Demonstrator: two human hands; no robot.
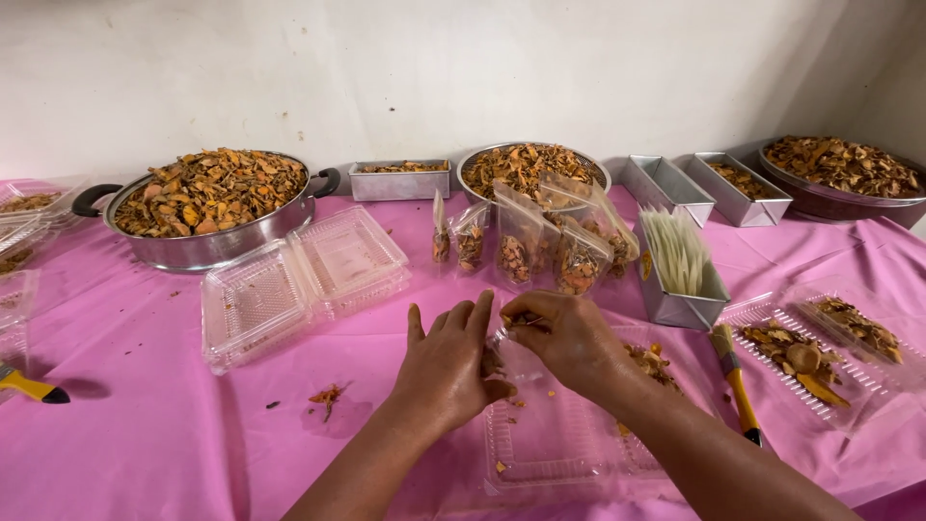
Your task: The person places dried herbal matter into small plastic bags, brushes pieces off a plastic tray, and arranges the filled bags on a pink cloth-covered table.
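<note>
Nearest, an open clear clamshell box (555, 449) lies on the pink-covered desk (145, 425), nearly bare but for a few orange crumbs. Just above it the left hand (446, 365) and right hand (567, 340) meet, both pinching a small clear pouch (509, 345) with a few dried chips inside; it looks only partly filled.

To the right lie a yellow-handled brush (735, 381) and an open tray of dried slices (805, 357). To the left sits another empty clamshell (304, 280), unused so far.

Beyond the hands, several filled clear pouches (540, 246) stand upright in a cluster, each part full of orange-brown chips; none shows a label that I can make out. These appear done. Beside them, a metal tin (680, 307) holds a stack of empty pale bags (673, 251), so plenty remains, I judge.

Farthest, along the wall, a large handled pan (207, 236) and round bowl (526, 166) are heaped with dried slices, between rectangular tins (398, 181).
</note>
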